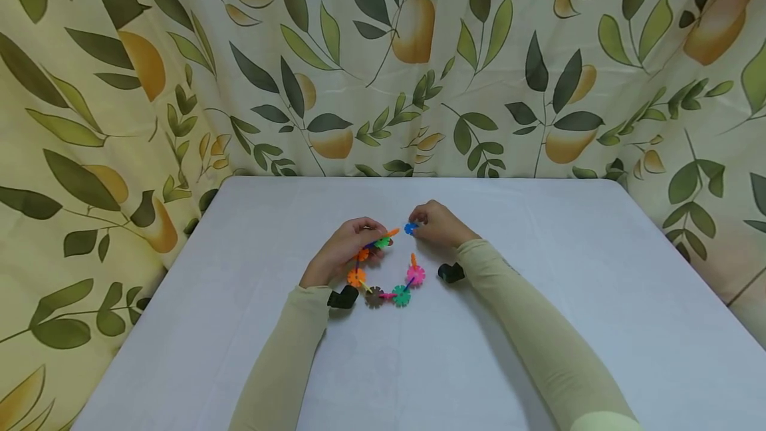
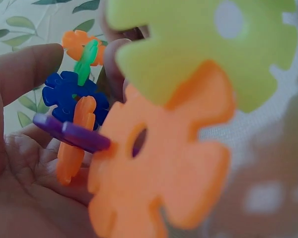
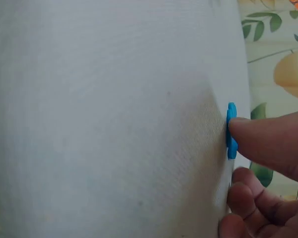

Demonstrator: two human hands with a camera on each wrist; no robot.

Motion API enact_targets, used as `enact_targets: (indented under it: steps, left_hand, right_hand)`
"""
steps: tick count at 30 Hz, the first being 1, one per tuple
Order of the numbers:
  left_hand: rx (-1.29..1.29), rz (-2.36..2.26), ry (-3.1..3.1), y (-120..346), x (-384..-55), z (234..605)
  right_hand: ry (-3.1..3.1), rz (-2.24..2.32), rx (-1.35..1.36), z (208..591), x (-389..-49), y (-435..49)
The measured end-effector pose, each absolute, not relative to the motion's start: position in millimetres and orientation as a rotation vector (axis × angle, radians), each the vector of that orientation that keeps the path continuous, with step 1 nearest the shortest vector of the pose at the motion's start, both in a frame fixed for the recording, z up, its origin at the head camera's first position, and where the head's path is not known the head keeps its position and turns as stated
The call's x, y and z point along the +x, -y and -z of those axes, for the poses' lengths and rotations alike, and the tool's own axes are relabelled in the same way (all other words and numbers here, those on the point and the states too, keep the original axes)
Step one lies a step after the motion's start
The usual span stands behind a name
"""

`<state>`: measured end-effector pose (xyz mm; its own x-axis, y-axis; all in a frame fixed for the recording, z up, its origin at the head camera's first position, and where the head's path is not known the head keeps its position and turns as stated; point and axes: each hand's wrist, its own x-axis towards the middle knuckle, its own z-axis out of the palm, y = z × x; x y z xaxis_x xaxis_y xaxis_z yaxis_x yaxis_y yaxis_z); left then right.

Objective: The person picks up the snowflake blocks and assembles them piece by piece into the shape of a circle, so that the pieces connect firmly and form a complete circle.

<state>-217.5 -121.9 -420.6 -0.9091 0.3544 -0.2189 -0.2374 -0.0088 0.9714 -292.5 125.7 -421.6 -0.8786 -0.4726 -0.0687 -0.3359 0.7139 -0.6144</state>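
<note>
A chain of notched plastic flower discs, slotted into one another, curves in an open ring on the table. Its upper left end is in my left hand (image 1: 342, 249), which pinches the chain near a green disc (image 1: 383, 243); an orange disc (image 1: 392, 232) sticks out there. The left wrist view shows a dark blue disc (image 2: 64, 94), a purple disc (image 2: 72, 134) and a large orange disc (image 2: 164, 168) beside the palm. Across a small gap, my right hand (image 1: 443, 225) pinches a single blue disc (image 3: 232, 131) edge-on. At the chain's other end stand a pink disc (image 1: 415, 276) and an upright orange disc (image 1: 413, 259).
A brown disc (image 1: 374, 297) and a teal disc (image 1: 401, 296) form the near side of the ring. Black wrist devices (image 1: 344, 297) sit beside both wrists. The white table (image 1: 538, 231) ends at a leaf-and-fruit-patterned curtain (image 1: 383, 85) behind and at the sides.
</note>
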Motion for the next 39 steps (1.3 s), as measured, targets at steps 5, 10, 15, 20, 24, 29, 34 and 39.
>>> enact_targets:
  steps: [5,10,15,20,24,29,34,39]
  left_hand:
    - [0.145,-1.956,-1.880,121,-217,421]
    - [0.129,-1.935,-1.903,120,-217,421]
    - [0.131,-1.929,-1.905,120,-217,423]
    - [0.128,-1.926,-1.901,120,-215,423]
    - [0.125,-1.933,-1.896,118,-216,424]
    - [0.132,-1.952,-1.884,118,-216,425]
    - [0.136,-1.964,-1.875,117,-216,426]
    - [0.121,-1.967,-1.869,116,-215,426]
  right_hand:
    - [-2.701,0.893,-0.576,419,-288,-125]
    - [-2.697,0.942,-0.510,418,-283,-129]
    - [-2.683,1.019,-0.503,420,-280,-137]
    - [-2.638,1.121,-0.508,419,-277,-143]
    - [-2.582,1.220,-0.503,416,-272,-145]
    - [-2.528,1.313,-0.496,410,-266,-143]
    - [-2.494,1.346,-0.508,402,-258,-136]
    - [-2.460,1.384,-0.528,395,-252,-131]
